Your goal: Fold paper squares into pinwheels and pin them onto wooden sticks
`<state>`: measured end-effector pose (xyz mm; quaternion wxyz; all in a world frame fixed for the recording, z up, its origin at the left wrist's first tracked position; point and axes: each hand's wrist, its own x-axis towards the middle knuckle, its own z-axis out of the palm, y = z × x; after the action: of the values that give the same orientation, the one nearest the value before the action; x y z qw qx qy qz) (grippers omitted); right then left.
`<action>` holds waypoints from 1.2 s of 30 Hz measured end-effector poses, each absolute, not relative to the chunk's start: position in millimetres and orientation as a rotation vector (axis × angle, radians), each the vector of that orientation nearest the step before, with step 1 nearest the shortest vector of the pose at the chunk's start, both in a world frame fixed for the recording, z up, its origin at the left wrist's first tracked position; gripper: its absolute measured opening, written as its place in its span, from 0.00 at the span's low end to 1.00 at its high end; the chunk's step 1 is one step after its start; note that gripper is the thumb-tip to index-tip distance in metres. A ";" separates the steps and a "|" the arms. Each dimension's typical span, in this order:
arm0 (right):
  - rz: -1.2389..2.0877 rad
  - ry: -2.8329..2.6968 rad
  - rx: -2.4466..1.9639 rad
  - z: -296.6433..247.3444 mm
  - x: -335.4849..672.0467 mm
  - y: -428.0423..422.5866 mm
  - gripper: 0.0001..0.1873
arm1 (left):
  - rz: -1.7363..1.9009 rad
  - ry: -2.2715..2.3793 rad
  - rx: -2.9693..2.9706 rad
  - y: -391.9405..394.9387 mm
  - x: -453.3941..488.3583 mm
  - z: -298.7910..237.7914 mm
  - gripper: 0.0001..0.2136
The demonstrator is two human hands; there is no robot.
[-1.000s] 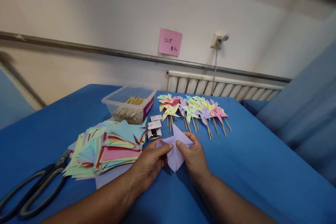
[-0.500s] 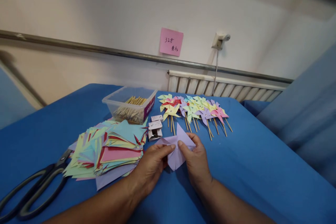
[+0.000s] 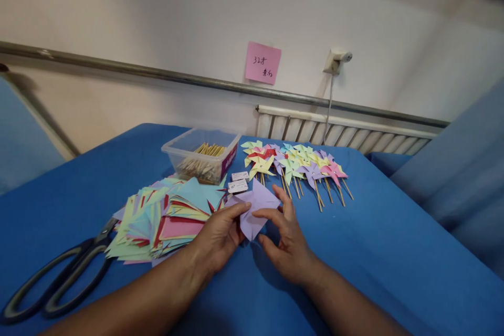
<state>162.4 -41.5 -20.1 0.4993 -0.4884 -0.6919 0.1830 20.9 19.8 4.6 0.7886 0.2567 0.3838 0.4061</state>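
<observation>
A lavender sheet of paper (image 3: pixel 255 211), cut with slits into pointed flaps like a pinwheel blade, is pinched between the thumb and fingers of my left hand (image 3: pixel 221 231). Close by its right side is my right hand (image 3: pixel 289 244), its fingers curved and spread apart. One of those fingertips reaches over the paper's middle; whether it touches I cannot tell. Just beyond the paper sit small white boxes (image 3: pixel 238 186), partly covered by it. To the left of my left hand lies a pile of coloured paper pieces (image 3: pixel 165 215).
Black-handled scissors (image 3: pixel 76 268) lie at the left on the blue cloth (image 3: pixel 378 252). A clear plastic tub (image 3: pixel 175 155) of wooden sticks (image 3: pixel 210 149) stands behind the paper pile. Several finished pinwheels on sticks (image 3: pixel 311 170) lie at the back, near a radiator (image 3: pixel 299 123).
My right thumb and fingers have come off the lavender paper and spread apart. The left hand keeps its pinch, and the paper is slightly higher and further left in view.
</observation>
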 end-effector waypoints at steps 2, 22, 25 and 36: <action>0.408 -1.692 -1.185 -17.9 161.5 -42.1 0.20 | 0.874 0.816 0.558 18.5 20.9 4.8 0.14; 0.564 -1.310 -1.324 -14.6 165.4 -35.1 0.06 | 0.808 0.820 0.751 7.6 28.3 -1.6 0.09; 0.571 -1.306 -1.338 -16.4 165.7 -33.9 0.05 | 0.797 0.833 0.763 7.9 28.3 -1.8 0.10; 0.590 -1.267 -1.314 -20.1 165.2 -31.5 0.07 | 0.795 0.865 0.790 8.0 28.7 -6.1 0.12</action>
<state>165.2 -31.5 -20.1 0.5740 -0.5608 -0.5409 0.2520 28.7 8.0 -6.1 0.7595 0.3629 0.3974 0.3653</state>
